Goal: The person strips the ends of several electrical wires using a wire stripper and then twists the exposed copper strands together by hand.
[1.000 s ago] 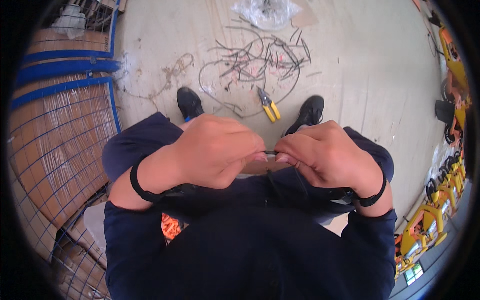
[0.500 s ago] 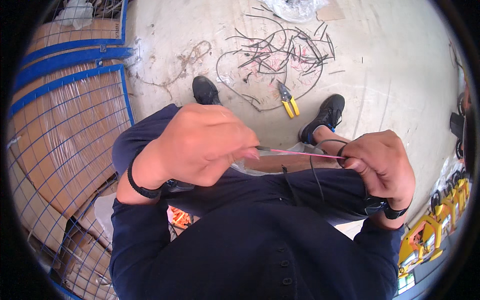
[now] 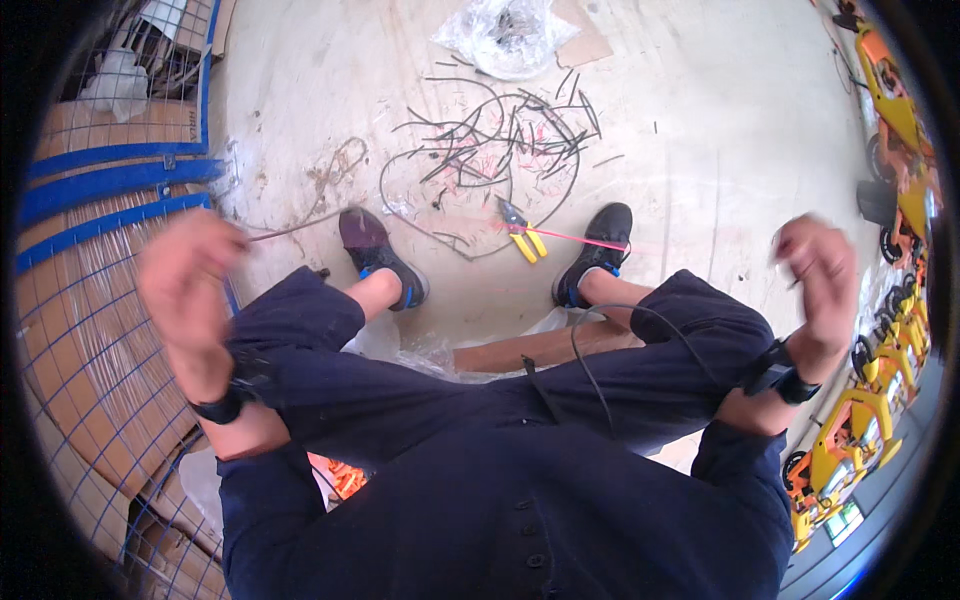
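My left hand (image 3: 195, 285), raised at the left and blurred, has a thin dark cable (image 3: 295, 228) sticking out of its fingers toward my left shoe. My right hand (image 3: 820, 280) is raised far out to the right. Its fingers are bent and smeared by motion, so what they hold, if anything, is unclear. Between the hands a bright pink wire (image 3: 580, 239) shows in front of my right shoe; I cannot tell whether anything holds it. A dark cable loop (image 3: 578, 345) arches over my lap and right thigh.
Yellow-handled wire strippers (image 3: 524, 238) lie on the floor between my shoes. Beyond them spreads a pile of dark cable pieces and pink scraps (image 3: 500, 140), with a clear plastic bag (image 3: 505, 35) behind. A blue wire cage (image 3: 110, 165) stands left; yellow-orange machines (image 3: 850, 430) line the right.
My hands have moved far apart, the left to the left and the right to the right. The pink wire no longer stretches between my fingertips. The view has shifted.
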`<state>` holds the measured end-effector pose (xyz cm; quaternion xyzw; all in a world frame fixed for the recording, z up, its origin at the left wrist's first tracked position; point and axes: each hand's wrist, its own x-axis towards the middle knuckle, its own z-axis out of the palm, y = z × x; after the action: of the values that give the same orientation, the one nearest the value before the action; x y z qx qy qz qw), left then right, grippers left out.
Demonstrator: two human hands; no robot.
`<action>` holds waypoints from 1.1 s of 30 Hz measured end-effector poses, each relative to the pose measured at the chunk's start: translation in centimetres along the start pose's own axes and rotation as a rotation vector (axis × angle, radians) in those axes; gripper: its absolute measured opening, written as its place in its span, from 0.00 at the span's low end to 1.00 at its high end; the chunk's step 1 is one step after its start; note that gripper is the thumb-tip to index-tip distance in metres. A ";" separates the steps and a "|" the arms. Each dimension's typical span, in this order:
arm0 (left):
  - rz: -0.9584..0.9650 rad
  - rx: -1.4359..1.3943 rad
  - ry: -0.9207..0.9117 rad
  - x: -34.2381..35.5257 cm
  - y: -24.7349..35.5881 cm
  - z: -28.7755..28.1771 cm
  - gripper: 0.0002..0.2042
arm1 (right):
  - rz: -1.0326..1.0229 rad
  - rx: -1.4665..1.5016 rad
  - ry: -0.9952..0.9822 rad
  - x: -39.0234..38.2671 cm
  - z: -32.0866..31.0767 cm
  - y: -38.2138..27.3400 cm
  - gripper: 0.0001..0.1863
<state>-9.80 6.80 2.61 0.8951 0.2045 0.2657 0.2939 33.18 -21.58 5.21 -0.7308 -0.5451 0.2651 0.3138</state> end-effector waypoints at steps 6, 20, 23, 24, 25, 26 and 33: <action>-0.360 -0.036 0.126 -0.2 -3.2 -1.8 0.07 | 0.361 0.022 0.166 2.1 -0.2 5.2 0.13; 0.084 -0.017 -0.145 4.2 5.2 10.7 0.02 | -0.410 0.111 0.012 7.5 14.6 -5.9 0.16; 0.084 -0.021 -0.098 4.5 5.6 11.6 0.04 | -0.429 0.064 -0.106 7.4 14.5 -6.6 0.11; 0.040 -0.043 -0.152 4.4 5.6 11.1 0.04 | -0.447 0.014 -0.125 7.5 14.1 -6.6 0.08; 0.045 -0.034 -0.144 4.4 5.5 10.8 0.04 | -0.458 0.011 -0.121 7.4 13.6 -6.8 0.08; -0.033 -0.115 -0.174 4.4 5.4 10.5 0.05 | -0.416 0.032 -0.083 7.4 12.8 -7.1 0.07; -0.313 -0.408 -0.226 3.3 3.4 8.4 0.10 | -0.255 0.004 0.057 7.5 9.4 -4.1 0.06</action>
<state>-1.47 2.46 0.19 0.7991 0.2484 0.1513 0.5262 25.73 -11.95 1.72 -0.6622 -0.6238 0.2033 0.3619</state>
